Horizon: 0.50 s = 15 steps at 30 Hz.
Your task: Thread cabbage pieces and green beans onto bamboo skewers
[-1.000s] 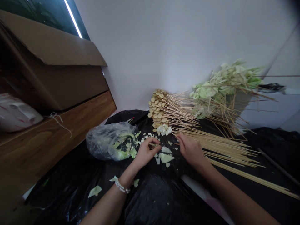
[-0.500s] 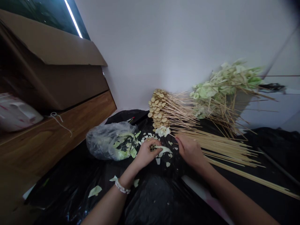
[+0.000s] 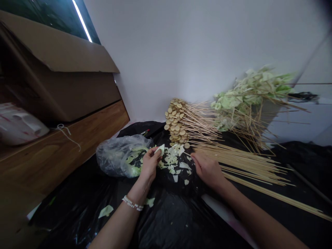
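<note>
Pinched between the thumb and fingers of my left hand (image 3: 149,163) is a pale cabbage piece (image 3: 160,149), just right of the clear plastic bag (image 3: 111,155). My right hand (image 3: 209,168) is closed around a thin wooden skewer (image 3: 187,154), most of which the fist hides. The skewer points left, toward pale cabbage leaves (image 3: 178,148) at its end. Between the hands, small cabbage scraps (image 3: 171,159) lie scattered on black plastic sheeting (image 3: 166,214). More green cabbage shows inside the bag.
Skewered round slices (image 3: 176,121) are stacked against the wall. Right of them, cabbage skewers (image 3: 249,93) form a heap. Bare skewers (image 3: 254,164) lie beyond my right forearm. A cardboard box (image 3: 77,90) stands on a wooden surface (image 3: 103,129) at left.
My left hand has moved left and away from me, and now pinches a piece near the bag. The cabbage strip at its fingers before lies on the sheeting. My right hand has barely shifted.
</note>
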### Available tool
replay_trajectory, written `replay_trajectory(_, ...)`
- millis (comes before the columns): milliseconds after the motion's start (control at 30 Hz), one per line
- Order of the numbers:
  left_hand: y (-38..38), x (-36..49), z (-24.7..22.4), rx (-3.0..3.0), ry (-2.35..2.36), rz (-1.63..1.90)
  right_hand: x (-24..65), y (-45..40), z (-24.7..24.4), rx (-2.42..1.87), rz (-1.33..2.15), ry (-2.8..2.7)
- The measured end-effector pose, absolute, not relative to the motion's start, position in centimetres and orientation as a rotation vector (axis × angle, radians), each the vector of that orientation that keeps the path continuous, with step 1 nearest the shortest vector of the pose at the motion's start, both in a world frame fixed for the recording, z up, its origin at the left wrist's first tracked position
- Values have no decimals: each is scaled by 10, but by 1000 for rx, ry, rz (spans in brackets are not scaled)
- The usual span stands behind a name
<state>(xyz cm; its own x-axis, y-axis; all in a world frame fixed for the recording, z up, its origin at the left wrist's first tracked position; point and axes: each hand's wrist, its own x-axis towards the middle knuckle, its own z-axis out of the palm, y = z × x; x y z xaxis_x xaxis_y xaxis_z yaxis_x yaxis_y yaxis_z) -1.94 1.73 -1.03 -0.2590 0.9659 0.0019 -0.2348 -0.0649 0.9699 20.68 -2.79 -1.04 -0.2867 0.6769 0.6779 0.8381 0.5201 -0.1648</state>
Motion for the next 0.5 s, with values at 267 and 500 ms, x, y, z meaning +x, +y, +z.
replay_trajectory(267,13,-14,-8,1034,1140,1552,201,-31,-16,-1268,-216,-2178)
replay_trajectory(500,8,-9,-2,1382,1213,1519,199,-32,-16,-1286,-187,-2189)
